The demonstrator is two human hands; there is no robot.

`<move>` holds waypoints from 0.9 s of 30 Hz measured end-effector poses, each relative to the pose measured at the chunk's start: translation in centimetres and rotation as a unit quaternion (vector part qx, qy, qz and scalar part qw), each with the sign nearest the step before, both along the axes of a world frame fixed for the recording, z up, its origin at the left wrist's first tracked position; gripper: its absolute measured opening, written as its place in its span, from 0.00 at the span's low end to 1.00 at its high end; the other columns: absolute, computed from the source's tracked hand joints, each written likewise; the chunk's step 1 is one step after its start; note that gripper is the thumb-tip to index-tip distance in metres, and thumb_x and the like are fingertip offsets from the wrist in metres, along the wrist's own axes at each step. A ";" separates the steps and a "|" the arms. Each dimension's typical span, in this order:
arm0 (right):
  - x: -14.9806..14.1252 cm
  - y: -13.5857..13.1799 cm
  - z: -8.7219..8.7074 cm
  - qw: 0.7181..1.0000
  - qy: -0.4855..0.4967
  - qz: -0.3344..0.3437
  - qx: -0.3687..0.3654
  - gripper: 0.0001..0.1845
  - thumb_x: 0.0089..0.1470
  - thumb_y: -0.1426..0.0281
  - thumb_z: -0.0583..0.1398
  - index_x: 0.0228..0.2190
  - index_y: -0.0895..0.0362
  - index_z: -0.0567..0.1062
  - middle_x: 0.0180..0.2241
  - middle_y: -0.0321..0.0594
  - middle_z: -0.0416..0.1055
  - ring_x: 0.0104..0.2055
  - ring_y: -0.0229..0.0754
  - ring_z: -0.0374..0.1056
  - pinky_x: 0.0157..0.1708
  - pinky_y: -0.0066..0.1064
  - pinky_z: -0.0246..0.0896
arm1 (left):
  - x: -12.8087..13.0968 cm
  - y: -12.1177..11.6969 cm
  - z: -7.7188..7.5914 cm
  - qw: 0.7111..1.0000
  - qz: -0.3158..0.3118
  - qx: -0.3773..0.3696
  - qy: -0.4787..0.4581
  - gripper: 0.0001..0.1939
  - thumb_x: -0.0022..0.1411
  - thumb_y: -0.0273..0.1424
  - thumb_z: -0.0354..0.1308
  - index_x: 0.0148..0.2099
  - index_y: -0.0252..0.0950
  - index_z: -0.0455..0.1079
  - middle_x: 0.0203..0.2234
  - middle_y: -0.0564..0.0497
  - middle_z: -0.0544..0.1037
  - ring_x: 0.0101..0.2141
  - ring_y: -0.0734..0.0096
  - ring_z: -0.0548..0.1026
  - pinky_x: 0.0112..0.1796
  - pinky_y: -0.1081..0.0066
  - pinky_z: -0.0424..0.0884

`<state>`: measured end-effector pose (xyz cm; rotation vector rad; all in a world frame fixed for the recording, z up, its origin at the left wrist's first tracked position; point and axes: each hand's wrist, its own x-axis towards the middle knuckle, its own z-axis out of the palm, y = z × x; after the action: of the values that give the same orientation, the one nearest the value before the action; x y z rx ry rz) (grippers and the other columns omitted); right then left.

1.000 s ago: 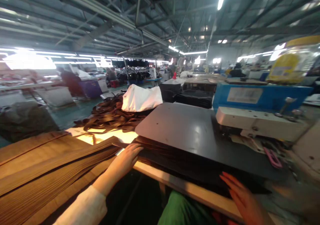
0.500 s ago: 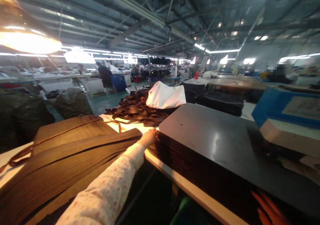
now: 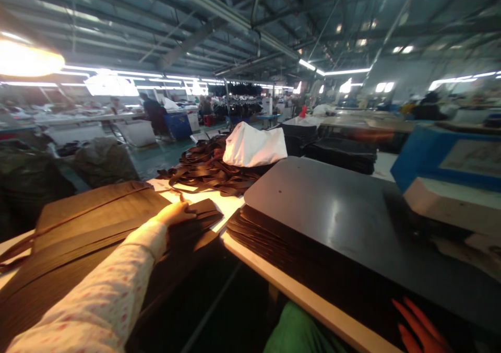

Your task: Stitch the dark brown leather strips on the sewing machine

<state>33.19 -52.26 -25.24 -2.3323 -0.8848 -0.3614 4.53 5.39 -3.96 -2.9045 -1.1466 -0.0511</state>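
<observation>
My left hand, in a pale dotted sleeve, is at the edge of a layered stack of brown-looking fabric pieces on the left. Its fingers are closed on the edge of a fabric piece, and a loose corner droops beside it. My right hand is at the lower right with its fingers spread, against the dark side of the machine table; only the fingers show clearly. Between the hands, a dark fabric stack lies under the grey rounded tabletop plate.
A heap of dark straps with a white cloth on it lies ahead. Black stacks and a blue machine housing stand to the right. A bright lamp hangs at upper left. A pale table edge runs in front.
My left hand has moved left, from the corner of the grey plate to the fabric stack, where a corner now droops. My right hand stays about where it was.
</observation>
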 end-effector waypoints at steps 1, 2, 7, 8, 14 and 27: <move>-0.4 0.1 0.3 1.000 0.003 0.000 0.004 0.21 0.48 0.62 0.50 0.42 0.52 0.72 0.50 0.43 0.63 0.49 0.49 0.63 0.49 0.40 0.60 | 0.0 0.0 0.1 1.000 0.009 0.000 0.007 0.12 0.51 0.35 0.51 0.26 0.30 0.67 0.22 0.44 0.73 0.25 0.65 0.72 0.29 0.70 0.67; -0.7 0.1 0.6 1.000 0.007 -0.002 0.008 0.21 0.48 0.62 0.49 0.43 0.53 0.71 0.51 0.44 0.63 0.49 0.49 0.63 0.49 0.39 0.60 | 0.0 0.0 0.1 1.000 0.016 0.003 0.008 0.12 0.53 0.34 0.49 0.27 0.30 0.67 0.23 0.44 0.74 0.26 0.64 0.72 0.30 0.69 0.67; -3.8 1.0 4.2 0.999 0.043 0.001 0.005 0.20 0.50 0.61 0.49 0.40 0.54 0.73 0.48 0.43 0.66 0.48 0.46 0.64 0.45 0.34 0.64 | 1.0 -1.6 1.6 0.998 0.018 0.059 -0.018 0.13 0.56 0.31 0.44 0.31 0.33 0.68 0.27 0.46 0.74 0.30 0.63 0.72 0.33 0.66 0.68; -4.7 1.5 5.7 0.998 0.064 0.016 0.001 0.19 0.50 0.61 0.50 0.39 0.54 0.73 0.46 0.42 0.68 0.47 0.44 0.65 0.45 0.32 0.64 | 1.6 -2.7 2.3 0.998 0.011 0.064 -0.024 0.13 0.56 0.32 0.44 0.32 0.33 0.68 0.28 0.46 0.74 0.31 0.63 0.72 0.34 0.66 0.68; -10.0 6.8 17.2 0.979 0.147 0.133 0.041 0.19 0.54 0.64 0.50 0.46 0.53 0.69 0.47 0.41 0.67 0.49 0.42 0.63 0.49 0.33 0.59 | 6.1 -16.7 6.8 0.966 -0.169 0.090 -0.174 0.13 0.58 0.34 0.42 0.41 0.37 0.64 0.35 0.49 0.71 0.37 0.63 0.70 0.38 0.66 0.67; -7.6 6.3 24.1 0.931 0.192 0.017 0.309 0.18 0.51 0.57 0.51 0.23 0.58 0.68 0.20 0.34 0.65 0.25 0.36 0.61 0.25 0.25 0.57 | 13.2 -39.0 5.8 0.764 -0.534 -0.285 -0.224 0.32 0.57 0.27 0.51 0.61 0.40 0.43 0.47 0.48 0.66 0.42 0.70 0.69 0.44 0.71 0.66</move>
<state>25.60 -45.99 -1.17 -1.7145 -0.5167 -0.1279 17.78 -33.66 1.88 -3.7228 0.8611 -0.4989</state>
